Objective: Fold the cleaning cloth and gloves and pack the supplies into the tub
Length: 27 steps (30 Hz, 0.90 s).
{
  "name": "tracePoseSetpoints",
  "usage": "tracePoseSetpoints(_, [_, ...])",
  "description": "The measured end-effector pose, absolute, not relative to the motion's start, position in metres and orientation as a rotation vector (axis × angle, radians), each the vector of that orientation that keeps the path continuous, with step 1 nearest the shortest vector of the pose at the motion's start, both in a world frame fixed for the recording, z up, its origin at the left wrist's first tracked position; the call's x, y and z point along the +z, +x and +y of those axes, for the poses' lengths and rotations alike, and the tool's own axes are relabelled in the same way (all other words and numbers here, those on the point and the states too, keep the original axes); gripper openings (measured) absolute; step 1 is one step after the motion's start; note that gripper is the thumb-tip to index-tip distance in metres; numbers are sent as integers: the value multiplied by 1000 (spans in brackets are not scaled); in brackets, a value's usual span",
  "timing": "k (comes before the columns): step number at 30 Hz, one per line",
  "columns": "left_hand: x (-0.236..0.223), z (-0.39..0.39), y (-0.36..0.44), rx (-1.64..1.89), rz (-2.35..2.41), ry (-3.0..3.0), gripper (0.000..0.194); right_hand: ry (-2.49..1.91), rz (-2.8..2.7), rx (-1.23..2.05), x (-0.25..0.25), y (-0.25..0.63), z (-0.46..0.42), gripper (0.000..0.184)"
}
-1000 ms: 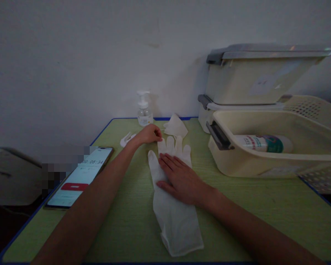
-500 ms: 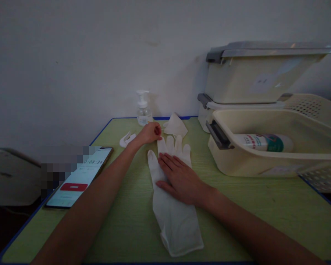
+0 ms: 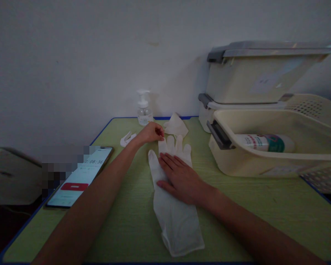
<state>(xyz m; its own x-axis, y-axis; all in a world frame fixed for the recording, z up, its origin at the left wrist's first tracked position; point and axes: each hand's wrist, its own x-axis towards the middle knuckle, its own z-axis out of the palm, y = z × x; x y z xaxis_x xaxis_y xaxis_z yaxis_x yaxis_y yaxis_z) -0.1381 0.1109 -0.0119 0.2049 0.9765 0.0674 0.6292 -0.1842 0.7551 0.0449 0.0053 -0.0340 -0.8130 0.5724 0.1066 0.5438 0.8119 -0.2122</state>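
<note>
A white disposable glove (image 3: 176, 221) lies flat on the green table (image 3: 121, 228), its fingers pointing away from me and its cuff toward me. My left hand (image 3: 152, 132) pinches the tip of one glove finger, beside the glove's thumb. Across the glove's palm my right hand (image 3: 182, 178) rests flat, fingers stretched out, pressing on it. Just beyond the glove fingers is a folded white piece (image 3: 175, 125), perhaps a second glove. A small white curved object (image 3: 127, 140) sits left of my left hand; its kind is unclear.
A clear pump bottle (image 3: 145, 112) stands at the back edge by the wall. On the left lies a phone (image 3: 82, 176) showing a timer. To the right, a cream basket (image 3: 264, 162) holds a white bottle (image 3: 259, 142); lidded boxes (image 3: 253, 81) are stacked behind it.
Hardly anything differs. Both hands keep their places on the glove, the view shifts very slightly, and the phone's timer has advanced.
</note>
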Motion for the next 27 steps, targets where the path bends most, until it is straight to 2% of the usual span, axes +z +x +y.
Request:
tracePoseSetpoints(4, [-5,104,-140,693,1494,1897,3,-874,-2821,258,-35,45,5,65])
tracePoseSetpoints(12, [0,107,-143,640,1530,1982,4,-866,-2819,251,-36,45,5,65])
tracePoseSetpoints(20, [-8,109,-141,629,1700,2232,18,-860,-2818,216,-37,45,5,64])
tracePoseSetpoints(27, [-6,95,-132,474,1894,2458,25,-863,-2827,188,-38,43,5,65])
